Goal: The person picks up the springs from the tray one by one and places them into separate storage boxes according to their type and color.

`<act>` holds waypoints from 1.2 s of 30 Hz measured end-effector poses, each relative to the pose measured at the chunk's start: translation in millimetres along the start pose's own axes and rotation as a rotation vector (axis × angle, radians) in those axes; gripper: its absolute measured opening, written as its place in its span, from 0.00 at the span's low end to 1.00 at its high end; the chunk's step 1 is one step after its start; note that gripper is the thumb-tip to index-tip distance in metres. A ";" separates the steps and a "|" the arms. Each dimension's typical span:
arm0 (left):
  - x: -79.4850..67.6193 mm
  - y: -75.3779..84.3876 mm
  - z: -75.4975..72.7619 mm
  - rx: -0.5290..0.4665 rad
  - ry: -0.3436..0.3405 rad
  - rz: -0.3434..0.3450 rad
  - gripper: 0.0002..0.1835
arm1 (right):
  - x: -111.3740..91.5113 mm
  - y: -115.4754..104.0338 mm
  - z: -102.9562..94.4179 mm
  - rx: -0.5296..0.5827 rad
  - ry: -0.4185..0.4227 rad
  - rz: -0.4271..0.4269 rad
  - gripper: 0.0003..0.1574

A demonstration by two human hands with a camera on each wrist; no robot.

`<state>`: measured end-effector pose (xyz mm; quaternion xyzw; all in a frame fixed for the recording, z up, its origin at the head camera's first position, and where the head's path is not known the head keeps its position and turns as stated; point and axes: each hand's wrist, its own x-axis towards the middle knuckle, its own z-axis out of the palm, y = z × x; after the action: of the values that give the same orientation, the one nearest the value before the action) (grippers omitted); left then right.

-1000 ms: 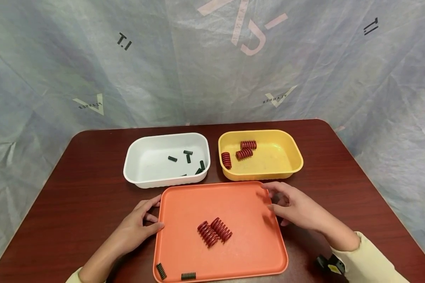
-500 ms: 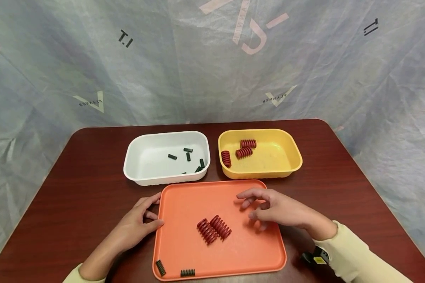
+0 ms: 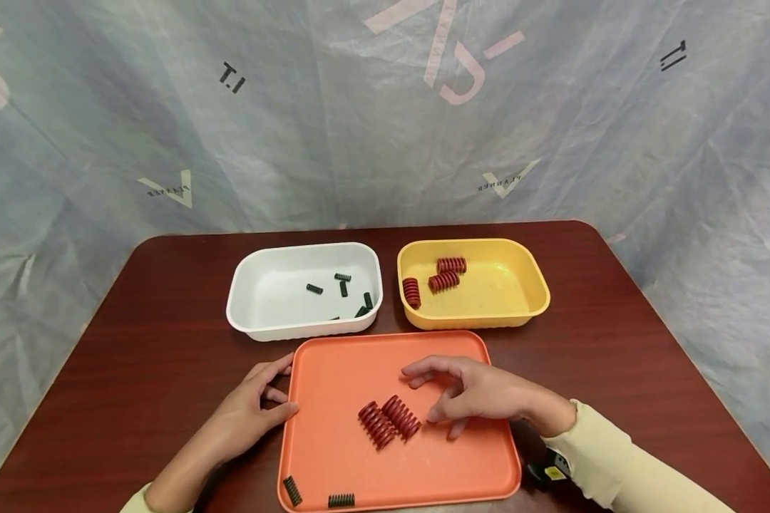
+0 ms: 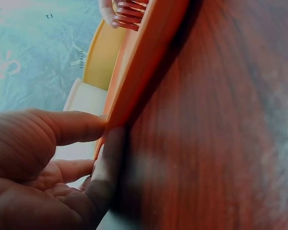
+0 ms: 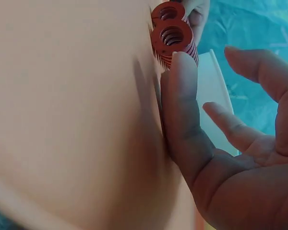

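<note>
Two red coil springs (image 3: 388, 422) lie side by side near the middle of an orange tray (image 3: 353, 363). My right hand (image 3: 471, 390) hovers over the tray just right of them, fingers spread and slightly bent, holding nothing. In the right wrist view, the ends of the red springs (image 5: 172, 37) show just past the thumb. At the tray's left edge, my left hand (image 3: 247, 410) grips the rim between thumb and fingers, as the left wrist view shows with the thumb (image 4: 81, 127) against the rim. Two small dark springs (image 3: 341, 500) lie at the tray's front left.
Behind the tray stands a white bin (image 3: 263, 292) with several small dark springs. Beside it on the right, a yellow bin (image 3: 500, 285) holds 3 red springs (image 3: 444, 281). All rest on a dark wooden table (image 3: 141, 342), with a grey printed curtain (image 3: 295, 142) behind.
My right hand has left the tray's right rim and moved left over the tray to beside the red springs. The left hand has kept its place.
</note>
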<state>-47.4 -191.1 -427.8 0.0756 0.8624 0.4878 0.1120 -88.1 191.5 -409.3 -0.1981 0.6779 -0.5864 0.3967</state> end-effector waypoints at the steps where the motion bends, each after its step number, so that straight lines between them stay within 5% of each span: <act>1: -0.4 -0.1 0.1 0.001 0.000 0.000 0.40 | 0.9 -0.1 0.6 0.000 -0.008 -0.001 0.36; 18: -1.9 -0.8 0.8 -0.010 -0.005 -0.004 0.40 | 10.8 -0.4 7.0 -0.001 -0.148 -0.002 0.44; 36: -1.5 -0.7 0.5 -0.010 -0.009 -0.010 0.41 | 17.4 1.5 21.1 -0.329 -0.004 -0.142 0.35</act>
<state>-45.8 -191.4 -428.5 0.0729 0.8599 0.4910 0.1187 -82.1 165.6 -416.0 -0.3088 0.7481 -0.4940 0.3177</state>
